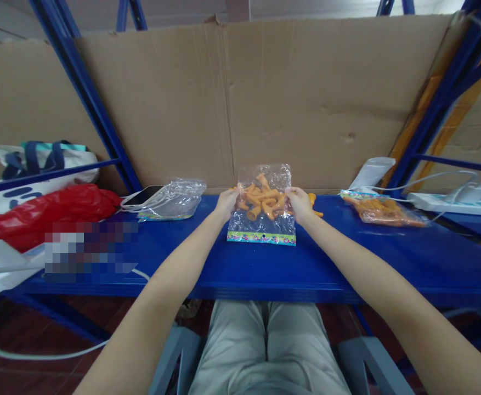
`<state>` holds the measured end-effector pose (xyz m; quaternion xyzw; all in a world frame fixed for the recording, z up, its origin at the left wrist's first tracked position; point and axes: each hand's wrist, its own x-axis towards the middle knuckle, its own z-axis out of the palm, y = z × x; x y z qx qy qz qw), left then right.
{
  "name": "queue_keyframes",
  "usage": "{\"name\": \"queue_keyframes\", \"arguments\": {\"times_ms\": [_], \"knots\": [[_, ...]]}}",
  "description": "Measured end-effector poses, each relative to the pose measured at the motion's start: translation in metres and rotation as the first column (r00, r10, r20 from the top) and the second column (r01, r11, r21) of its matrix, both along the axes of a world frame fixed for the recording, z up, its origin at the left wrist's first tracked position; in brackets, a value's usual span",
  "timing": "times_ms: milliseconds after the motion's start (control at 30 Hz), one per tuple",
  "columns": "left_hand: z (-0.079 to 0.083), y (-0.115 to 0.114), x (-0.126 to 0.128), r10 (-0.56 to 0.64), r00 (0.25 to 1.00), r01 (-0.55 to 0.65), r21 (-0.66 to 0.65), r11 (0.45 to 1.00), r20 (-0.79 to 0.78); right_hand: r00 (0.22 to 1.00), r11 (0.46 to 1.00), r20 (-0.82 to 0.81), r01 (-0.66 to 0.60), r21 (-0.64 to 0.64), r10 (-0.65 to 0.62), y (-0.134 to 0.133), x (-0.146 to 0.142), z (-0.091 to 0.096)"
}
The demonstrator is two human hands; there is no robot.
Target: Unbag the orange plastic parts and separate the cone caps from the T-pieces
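A clear plastic bag (260, 225) with a colourful printed strip along its near edge is held up just over the blue table. Several orange curved pieces, flared at the end like small horns (265, 200), show in its middle; whether all are inside it I cannot tell. My left hand (226, 202) pinches the bag's left side. On the opposite side my right hand (300, 203) is closed on the bag's edge. More orange pieces (316, 204) lie just beyond my right hand, partly hidden by it.
On the blue table (174, 252), flat clear bags (178, 200) and a phone (143, 196) lie left. A filled bag of orange pieces (384, 211) rests right, near a power strip (454, 203). A red bag (59, 206) sits far left. Cardboard (306, 99) stands behind.
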<state>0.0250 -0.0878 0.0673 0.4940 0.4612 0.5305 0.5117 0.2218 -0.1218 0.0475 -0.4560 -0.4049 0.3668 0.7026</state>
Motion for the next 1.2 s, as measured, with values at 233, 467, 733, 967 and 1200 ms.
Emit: {"name": "queue_keyframes", "arguments": {"times_ms": [233,467,733,967,1200], "knots": [[-0.002,-0.001,0.005,0.081,0.993,-0.072,0.110,0.991,-0.082,0.992,0.993,-0.067,0.109,-0.039,-0.111,-0.001,0.001,0.005],[-0.001,-0.001,0.008,0.128,0.985,-0.109,0.161,0.981,-0.113,0.975,0.980,-0.103,0.195,-0.034,-0.197,0.000,0.000,0.007],[0.003,-0.002,0.003,0.062,0.994,-0.057,0.054,0.997,-0.094,0.981,0.981,-0.071,0.185,0.066,-0.180,0.007,-0.001,0.002],[0.006,0.002,-0.006,-0.024,0.999,0.024,0.033,0.999,-0.025,0.995,0.995,-0.072,0.070,0.067,-0.065,0.001,-0.004,0.004],[0.003,0.002,-0.005,0.051,0.997,-0.051,0.003,0.999,-0.054,0.997,0.999,-0.054,0.049,0.010,-0.049,-0.002,-0.006,0.002]]}}
